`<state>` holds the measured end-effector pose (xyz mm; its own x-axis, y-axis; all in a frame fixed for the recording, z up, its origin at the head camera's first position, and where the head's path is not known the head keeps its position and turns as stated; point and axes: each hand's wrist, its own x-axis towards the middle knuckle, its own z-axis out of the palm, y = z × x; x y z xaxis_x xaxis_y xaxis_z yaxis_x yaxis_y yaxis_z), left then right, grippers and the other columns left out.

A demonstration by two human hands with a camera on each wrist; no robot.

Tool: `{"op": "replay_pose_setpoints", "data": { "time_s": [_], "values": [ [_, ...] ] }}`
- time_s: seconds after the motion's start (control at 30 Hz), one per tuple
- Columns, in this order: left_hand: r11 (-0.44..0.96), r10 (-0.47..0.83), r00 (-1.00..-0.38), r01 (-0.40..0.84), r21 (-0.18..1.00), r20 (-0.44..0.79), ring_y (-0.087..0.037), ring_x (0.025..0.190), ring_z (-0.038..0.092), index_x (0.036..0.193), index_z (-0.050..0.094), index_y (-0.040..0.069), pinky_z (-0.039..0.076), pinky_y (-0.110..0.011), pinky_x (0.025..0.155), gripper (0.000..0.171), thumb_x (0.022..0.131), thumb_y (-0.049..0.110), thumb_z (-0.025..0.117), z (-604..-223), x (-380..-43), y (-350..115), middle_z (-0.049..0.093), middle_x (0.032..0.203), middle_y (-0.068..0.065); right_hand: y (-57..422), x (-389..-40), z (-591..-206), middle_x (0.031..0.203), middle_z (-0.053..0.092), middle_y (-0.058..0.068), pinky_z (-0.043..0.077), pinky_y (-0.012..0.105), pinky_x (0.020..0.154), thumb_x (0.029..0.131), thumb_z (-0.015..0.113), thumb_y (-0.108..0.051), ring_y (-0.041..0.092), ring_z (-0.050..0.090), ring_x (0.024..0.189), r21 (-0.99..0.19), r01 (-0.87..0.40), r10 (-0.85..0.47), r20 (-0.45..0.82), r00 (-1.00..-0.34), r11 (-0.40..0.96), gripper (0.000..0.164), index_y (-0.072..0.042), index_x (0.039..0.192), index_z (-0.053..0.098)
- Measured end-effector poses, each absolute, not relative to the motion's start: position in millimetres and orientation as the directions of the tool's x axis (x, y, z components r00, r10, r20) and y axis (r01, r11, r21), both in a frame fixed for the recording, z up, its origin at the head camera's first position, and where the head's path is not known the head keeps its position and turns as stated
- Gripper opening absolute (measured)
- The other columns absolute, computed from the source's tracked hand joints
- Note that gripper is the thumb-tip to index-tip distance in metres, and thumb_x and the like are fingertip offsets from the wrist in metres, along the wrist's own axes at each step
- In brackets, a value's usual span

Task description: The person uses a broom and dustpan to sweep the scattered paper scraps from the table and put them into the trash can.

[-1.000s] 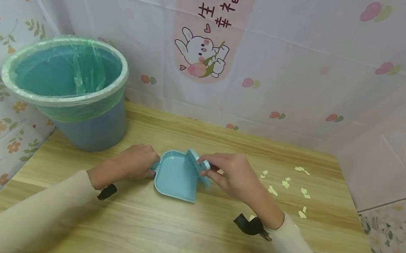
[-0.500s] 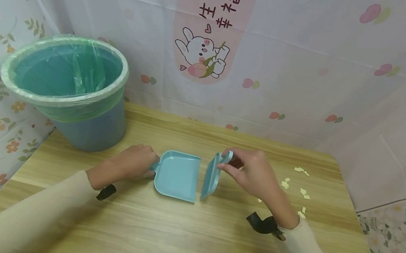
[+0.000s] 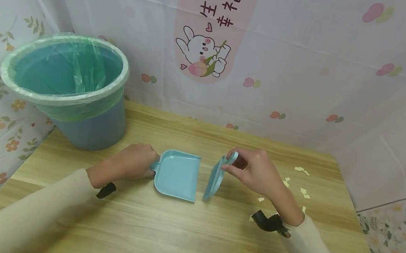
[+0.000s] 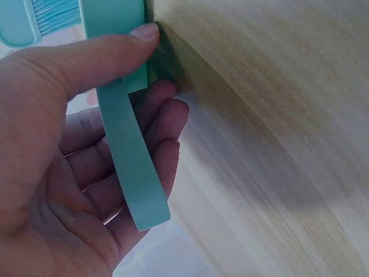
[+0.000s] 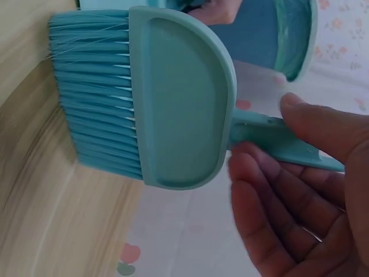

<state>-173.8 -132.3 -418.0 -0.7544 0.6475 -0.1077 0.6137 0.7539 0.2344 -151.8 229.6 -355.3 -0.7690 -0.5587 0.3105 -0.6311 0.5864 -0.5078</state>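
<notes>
My left hand (image 3: 135, 161) grips the handle (image 4: 130, 161) of a light blue dustpan (image 3: 177, 176), thumb on one side and fingers curled round the other. The pan lies on the table with its straight lip facing right, and no scraps show in it. Just right of that lip, my right hand (image 3: 258, 172) holds a matching small hand brush (image 3: 216, 178) by its handle (image 5: 271, 137), between thumb and fingers. Its blue bristles (image 5: 95, 92) point down toward the wood, apart from the dustpan; whether they touch the table I cannot tell.
Several pale yellow paper scraps (image 3: 303, 191) lie scattered on the wooden table (image 3: 160, 234) at the right, some near the right wrist. A blue bin (image 3: 97, 131) with a green bag liner (image 3: 89, 67) stands at the back left. Patterned cloth (image 3: 288, 69) hangs behind.
My right hand has drawn the brush from over the dustpan's lip out to the right and turned it more upright. The left hand and dustpan have stayed put.
</notes>
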Motion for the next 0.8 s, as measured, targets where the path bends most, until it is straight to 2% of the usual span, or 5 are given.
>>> {"op": "replay_pose_setpoints", "data": {
  "time_s": [0.2, 0.4, 0.53, 0.67, 0.8],
  "values": [
    [0.755, 0.644, -0.756, 0.605, 0.253, -0.116, -0.012, 0.062, 0.041, 0.086, 0.069, 0.007, 0.034, -0.027, 0.057, 0.019, 0.090, 0.016, 0.086, -420, -177, -133, 0.044, 0.067, 0.004, 233, -154, -356, 0.082, 0.074, -0.009, 0.058, 0.028, 0.065, 0.093, 0.090, -0.014, 0.006, 0.069, 0.068, -0.495, -0.599, -0.588, 0.199, -0.784, 0.629, 0.017, -0.006, 0.103, 0.079],
    [0.757, 0.640, -0.759, 0.596, 0.269, -0.121, -0.013, 0.063, 0.042, 0.082, 0.065, 0.009, 0.035, -0.028, 0.057, 0.021, 0.088, 0.014, 0.085, -419, -180, -133, 0.043, 0.068, 0.004, 236, -158, -356, 0.085, 0.076, -0.007, 0.057, 0.028, 0.064, 0.095, 0.089, -0.014, 0.012, 0.071, 0.068, -0.549, -0.551, -0.611, 0.090, -0.787, 0.629, 0.020, -0.005, 0.108, 0.077],
    [0.761, 0.636, -0.759, 0.588, 0.273, -0.137, -0.013, 0.063, 0.042, 0.082, 0.065, 0.009, 0.035, -0.028, 0.058, 0.022, 0.089, 0.015, 0.085, -419, -181, -133, 0.043, 0.068, 0.004, 239, -161, -357, 0.083, 0.075, -0.007, 0.046, 0.025, 0.056, 0.096, 0.088, -0.014, 0.008, 0.059, 0.059, -0.574, -0.543, -0.632, 0.056, -0.773, 0.613, 0.020, -0.005, 0.109, 0.076],
    [0.760, 0.637, -0.757, 0.586, 0.281, -0.145, -0.013, 0.064, 0.041, 0.081, 0.064, 0.010, 0.034, -0.028, 0.058, 0.023, 0.088, 0.015, 0.085, -420, -182, -133, 0.042, 0.068, 0.004, 242, -162, -358, 0.077, 0.071, -0.012, 0.035, 0.025, 0.054, 0.100, 0.084, -0.017, 0.003, 0.043, 0.054, -0.603, -0.513, -0.639, 0.006, -0.769, 0.612, 0.020, -0.004, 0.113, 0.077],
    [0.751, 0.646, -0.749, 0.591, 0.295, -0.145, -0.013, 0.063, 0.040, 0.081, 0.063, 0.010, 0.032, -0.028, 0.058, 0.023, 0.087, 0.015, 0.085, -419, -183, -133, 0.039, 0.068, 0.005, 246, -162, -359, 0.079, 0.072, -0.012, 0.034, 0.026, 0.056, 0.102, 0.081, -0.018, 0.003, 0.040, 0.055, -0.632, -0.474, -0.625, -0.021, -0.780, 0.613, 0.024, 0.000, 0.118, 0.077]
  ]
}}
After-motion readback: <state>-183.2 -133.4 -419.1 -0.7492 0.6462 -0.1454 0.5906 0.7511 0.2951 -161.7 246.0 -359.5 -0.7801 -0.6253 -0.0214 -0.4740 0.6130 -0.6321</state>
